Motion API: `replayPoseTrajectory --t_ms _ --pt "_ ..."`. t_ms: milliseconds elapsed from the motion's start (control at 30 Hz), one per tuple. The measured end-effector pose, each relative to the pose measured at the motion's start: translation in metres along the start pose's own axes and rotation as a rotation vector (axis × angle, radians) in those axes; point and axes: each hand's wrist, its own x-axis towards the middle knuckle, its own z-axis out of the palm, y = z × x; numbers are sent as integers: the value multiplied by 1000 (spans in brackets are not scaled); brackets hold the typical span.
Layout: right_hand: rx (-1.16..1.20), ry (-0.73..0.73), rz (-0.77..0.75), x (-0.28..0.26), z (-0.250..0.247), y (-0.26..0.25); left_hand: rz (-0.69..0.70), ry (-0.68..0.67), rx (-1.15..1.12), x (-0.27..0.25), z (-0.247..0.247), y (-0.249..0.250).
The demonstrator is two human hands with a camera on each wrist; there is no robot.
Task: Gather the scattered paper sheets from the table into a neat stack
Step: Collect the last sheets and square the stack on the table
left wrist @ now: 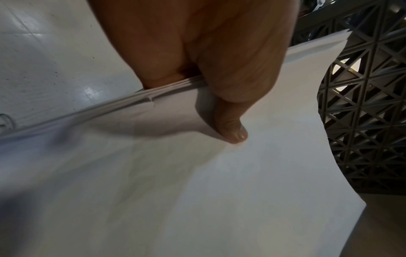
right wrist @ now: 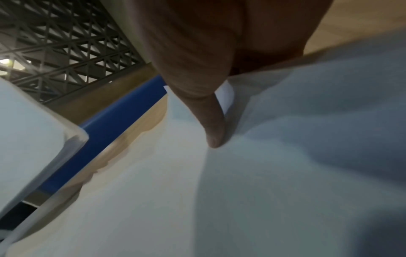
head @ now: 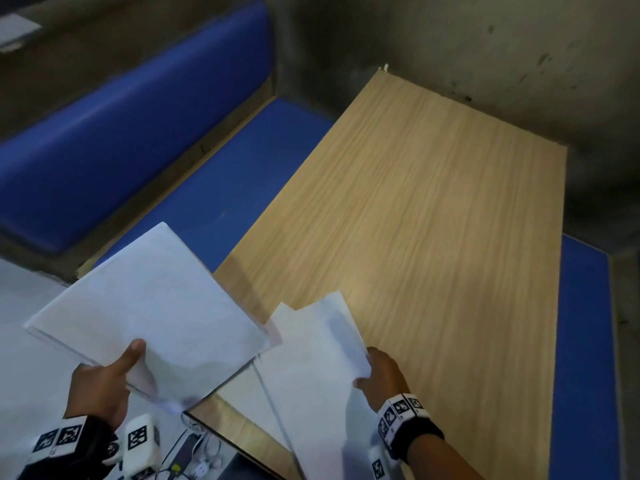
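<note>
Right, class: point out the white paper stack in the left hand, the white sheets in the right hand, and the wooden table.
white paper stack [head: 149,306]: head view, top sheet's middle.
white sheets [head: 322,344]: head view, upper sheet's middle.
wooden table [head: 433,202]: head view, bare top.

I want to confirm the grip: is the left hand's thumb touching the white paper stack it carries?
Touching. The left wrist view shows the left hand with its thumb pressed flat on the white paper stack, no gap.

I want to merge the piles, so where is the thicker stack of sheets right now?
In the head view the thicker stack is lower left, pinched by the left hand off the table's left edge.
</note>
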Motion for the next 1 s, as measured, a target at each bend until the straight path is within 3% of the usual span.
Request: replayPoseTrajectory --t_ms 67,133,300,433,533,600,767,900,1000 --pt "-308 17 -62 -5 2 -2 1 -10 8 -3 -1 4" --pt "-446 26 -94 -10 -2 -3 -6 -7 14 -7 0 11" --pt "-83 -105 -83 -21 -26 11 -16 12 -48 -15 11 31" --pt "18 -126 -118 -42 -59 22 -71 43 -121 -6 30 37" --pt "-39 -146 -281 -61 -90 30 -95 -54 -170 -7 50 43" --pt "29 -164 -303 -73 -107 34 -92 -109 -153 -13 69 44" --pt "340 -78 -271 -83 -133 40 -40 -376 -82 -55 120 34" --pt "595 -58 -204 -78 -125 42 -220 -640 62 -59 155 -16" --pt "766 -26 -120 -74 -105 54 -166 -784 115 -109 173 -15"
